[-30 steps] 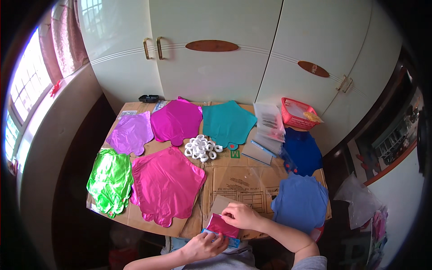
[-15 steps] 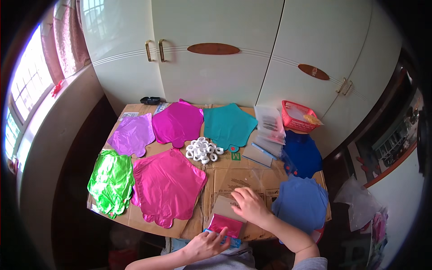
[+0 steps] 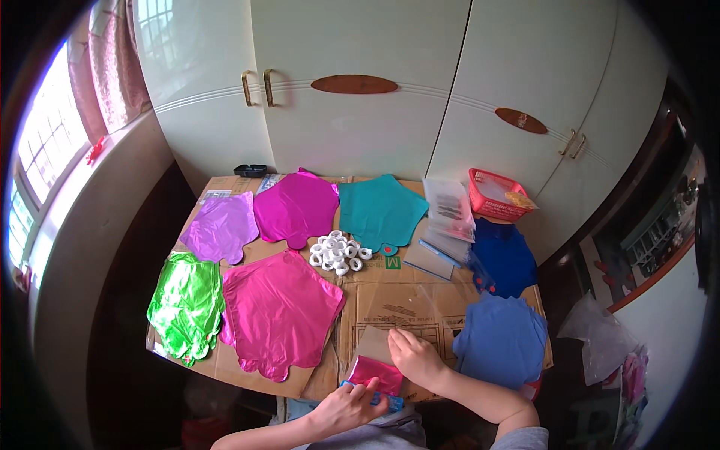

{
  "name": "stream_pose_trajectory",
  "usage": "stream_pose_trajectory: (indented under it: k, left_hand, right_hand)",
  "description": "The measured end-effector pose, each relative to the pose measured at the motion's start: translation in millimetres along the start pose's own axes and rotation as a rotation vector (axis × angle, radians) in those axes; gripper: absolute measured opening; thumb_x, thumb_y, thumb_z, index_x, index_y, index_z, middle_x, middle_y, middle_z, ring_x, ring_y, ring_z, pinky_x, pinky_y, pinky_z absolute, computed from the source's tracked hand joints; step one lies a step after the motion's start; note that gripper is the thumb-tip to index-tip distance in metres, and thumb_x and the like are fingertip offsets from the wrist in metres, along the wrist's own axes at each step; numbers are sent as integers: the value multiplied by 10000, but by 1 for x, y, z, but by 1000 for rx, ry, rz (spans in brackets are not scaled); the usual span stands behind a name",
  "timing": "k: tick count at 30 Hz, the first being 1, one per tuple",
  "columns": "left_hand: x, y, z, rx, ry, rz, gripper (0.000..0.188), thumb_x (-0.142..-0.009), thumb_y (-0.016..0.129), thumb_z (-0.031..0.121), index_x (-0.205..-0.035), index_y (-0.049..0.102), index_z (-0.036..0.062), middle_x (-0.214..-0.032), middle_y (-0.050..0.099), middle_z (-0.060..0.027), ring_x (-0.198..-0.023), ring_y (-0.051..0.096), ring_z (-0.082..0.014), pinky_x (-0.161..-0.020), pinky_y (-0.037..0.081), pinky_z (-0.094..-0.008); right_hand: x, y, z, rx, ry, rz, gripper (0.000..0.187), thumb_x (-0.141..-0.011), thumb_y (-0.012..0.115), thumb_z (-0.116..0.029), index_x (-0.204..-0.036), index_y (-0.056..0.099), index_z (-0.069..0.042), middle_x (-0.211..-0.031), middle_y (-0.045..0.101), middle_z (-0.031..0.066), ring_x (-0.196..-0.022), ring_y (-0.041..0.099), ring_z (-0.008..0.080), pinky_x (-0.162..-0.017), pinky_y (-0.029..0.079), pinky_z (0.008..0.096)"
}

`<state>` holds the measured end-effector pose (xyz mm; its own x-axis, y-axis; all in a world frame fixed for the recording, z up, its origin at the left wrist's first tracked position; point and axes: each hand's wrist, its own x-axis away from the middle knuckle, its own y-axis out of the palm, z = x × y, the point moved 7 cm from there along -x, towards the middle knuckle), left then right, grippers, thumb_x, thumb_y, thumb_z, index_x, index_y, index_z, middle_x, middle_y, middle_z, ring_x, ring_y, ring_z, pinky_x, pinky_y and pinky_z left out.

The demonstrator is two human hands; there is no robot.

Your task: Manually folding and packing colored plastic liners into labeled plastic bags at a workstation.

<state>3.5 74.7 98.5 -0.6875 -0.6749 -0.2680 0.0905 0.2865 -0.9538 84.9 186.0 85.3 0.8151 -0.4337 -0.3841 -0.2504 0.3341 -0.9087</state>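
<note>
At the near table edge lies a clear plastic bag with a blue end strip. Inside it is a folded piece of shiny pink foil. My left hand is closed at the bag's blue end, its fingertips on the strip beside the foil. My right hand rests along the bag's right side with its fingers stretched out flat, partly covering it. A large pink foil balloon is spread flat to the left of my hands.
Around the cardboard-covered table lie flat foil balloons: green, lilac, magenta, teal, dark blue and light blue. White rings form a pile. Clear bags and a red basket stand back right.
My right hand has come down and nearer, from raised above the bag onto its right side. The left hand stays at the blue end.
</note>
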Motion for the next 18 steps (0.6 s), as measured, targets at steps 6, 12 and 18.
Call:
stream_pose_trajectory:
  k: [6, 12, 18]
  left_hand:
    - [-2, 1, -1, -1, 1, 10, 304, -758, 570, 211, -1060, 554, 230, -1186, 593, -156, -713, 507, -119, -548, 428, -225]
    - [-6, 5, -7, -8, -14, 36, 271, -796, 543, 205, -1066, 544, 218, -1176, 597, -199, -715, 477, -126, -575, 392, -237]
    - [-13, 9, -10, -25, 17, 53, 287, -791, 550, 214, -1078, 544, 216, -1184, 596, -180, -726, 492, -126, -575, 404, -234]
  right_hand:
    - [-1, 0, 2, 8, 47, -147, 79, -743, 611, -120, -782, 601, -51, -808, 560, 52, -792, 614, 175, -628, 543, 261]
    - [-10, -8, 4, -129, 78, -30, 67, -738, 604, -115, -730, 546, -84, -767, 523, 49, -761, 605, 179, -617, 530, 281]
    - [-9, -1, 8, -149, 37, -41, 65, -743, 599, -106, -720, 544, -81, -762, 524, 49, -761, 609, 178, -634, 537, 279]
